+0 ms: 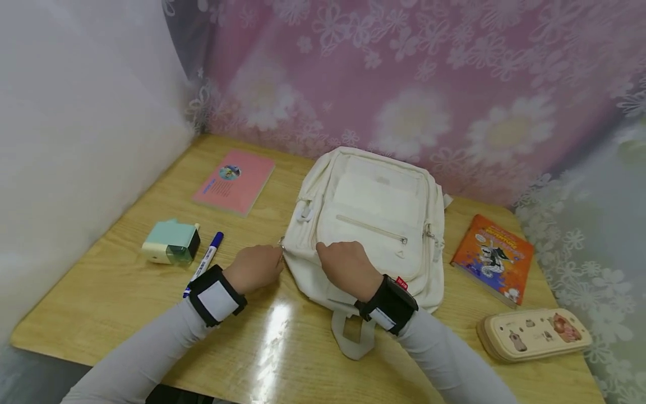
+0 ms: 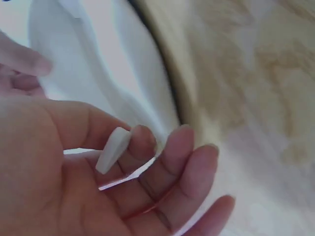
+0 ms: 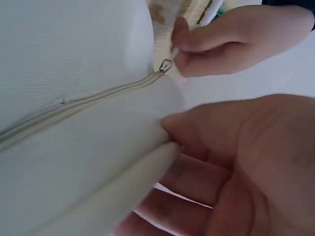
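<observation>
A white backpack (image 1: 378,193) lies on the table, its handle loop toward me. At its left edge my left hand (image 1: 257,268) pinches a zipper pull (image 2: 113,150), a pale tab. The pull's metal slider (image 3: 166,66) sits at the end of a zipper seam (image 3: 83,102) in the right wrist view. My right hand (image 1: 349,269) rests over the lower left of the backpack and pinches a fold of its white fabric (image 3: 133,179) between thumb and fingers. From the head camera, the fingertips of both hands are mostly hidden.
Left of the backpack are a pink notebook (image 1: 236,180), a mint-and-cream boxy item (image 1: 171,242) and a blue-capped marker (image 1: 208,258). An orange book (image 1: 494,258) and a cream pencil case (image 1: 535,335) lie to the right. A flowered curtain (image 1: 404,73) hangs behind the table.
</observation>
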`<state>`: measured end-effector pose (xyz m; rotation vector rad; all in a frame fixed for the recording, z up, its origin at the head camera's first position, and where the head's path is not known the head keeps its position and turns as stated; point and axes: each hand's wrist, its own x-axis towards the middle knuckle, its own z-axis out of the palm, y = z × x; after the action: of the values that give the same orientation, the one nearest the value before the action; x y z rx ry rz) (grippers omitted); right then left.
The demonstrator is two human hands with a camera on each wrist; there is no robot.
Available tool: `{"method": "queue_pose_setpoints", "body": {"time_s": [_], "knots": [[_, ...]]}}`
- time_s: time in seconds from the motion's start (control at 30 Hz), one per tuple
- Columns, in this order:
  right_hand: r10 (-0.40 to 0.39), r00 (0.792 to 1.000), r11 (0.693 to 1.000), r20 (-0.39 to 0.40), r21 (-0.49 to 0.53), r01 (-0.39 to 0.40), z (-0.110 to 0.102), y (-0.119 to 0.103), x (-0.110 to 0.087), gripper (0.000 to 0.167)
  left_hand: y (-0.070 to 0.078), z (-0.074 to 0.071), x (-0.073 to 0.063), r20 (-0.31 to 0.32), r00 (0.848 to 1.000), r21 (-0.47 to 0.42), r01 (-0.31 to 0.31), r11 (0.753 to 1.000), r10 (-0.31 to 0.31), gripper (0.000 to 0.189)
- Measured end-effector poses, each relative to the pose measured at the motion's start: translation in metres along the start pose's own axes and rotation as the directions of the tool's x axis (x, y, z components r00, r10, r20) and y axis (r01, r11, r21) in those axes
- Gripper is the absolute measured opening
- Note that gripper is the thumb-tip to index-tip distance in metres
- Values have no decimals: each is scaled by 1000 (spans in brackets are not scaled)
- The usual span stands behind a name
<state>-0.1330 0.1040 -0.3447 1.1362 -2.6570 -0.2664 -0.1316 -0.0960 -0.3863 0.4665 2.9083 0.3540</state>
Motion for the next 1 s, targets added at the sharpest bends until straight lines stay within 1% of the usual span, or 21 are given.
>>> {"method": "queue_pose_setpoints", "body": {"time_s": [0.1,0.2,0.27,0.3,0.43,0.5,0.6,0.63,0.67,0.7,0.73,0.8,0.87,0.93,1.0], "knots": [[17,1000,1000,-23,25,-16,3,1,-2,25,5,-1,-6,-65,997,-15,-38,999,37,21],[40,998,999,-45,36,-39,5,1,-1,26,14,-3,-10,-110,990,-44,-92,995,87,20],[47,997,999,-68,23,-45,6,0,-1,27,20,-3,-12,-120,985,-55,-134,989,127,21],[49,996,999,-80,12,-48,7,0,-1,28,24,-2,-13,-115,983,-66,-153,986,145,21],[58,992,998,-111,-20,-61,9,0,-2,28,38,5,-17,-127,967,-54,-231,972,222,23],[68,992,997,-103,-19,-70,10,0,-3,26,45,10,-19,-155,950,-20,-277,961,270,21],[83,994,997,-67,9,-82,11,0,-5,22,57,16,-22,-203,917,65,-337,939,343,16],[86,995,996,-58,23,-84,12,1,-6,21,60,18,-23,-213,907,101,-349,932,362,15],[90,995,995,-48,37,-89,14,1,-7,20,63,19,-24,-222,898,137,-356,924,379,14],[95,995,994,-44,53,-92,15,1,-8,19,65,19,-25,-227,893,170,-356,919,388,14],[97,994,994,-47,64,-94,16,2,-10,18,66,19,-25,-229,892,202,-349,915,391,15],[103,992,991,-75,95,-96,19,2,-13,12,67,17,-25,-237,891,242,-331,912,387,16],[111,988,986,-111,139,-95,21,2,-17,2,65,13,-24,-245,897,254,-307,917,368,19],[109,982,975,-153,207,-76,22,1,-21,13,63,7,-24,-257,904,247,-280,928,342,23],[91,977,960,-191,277,-35,22,-1,-25,26,60,2,-26,-269,909,241,-258,936,320,28]]}}
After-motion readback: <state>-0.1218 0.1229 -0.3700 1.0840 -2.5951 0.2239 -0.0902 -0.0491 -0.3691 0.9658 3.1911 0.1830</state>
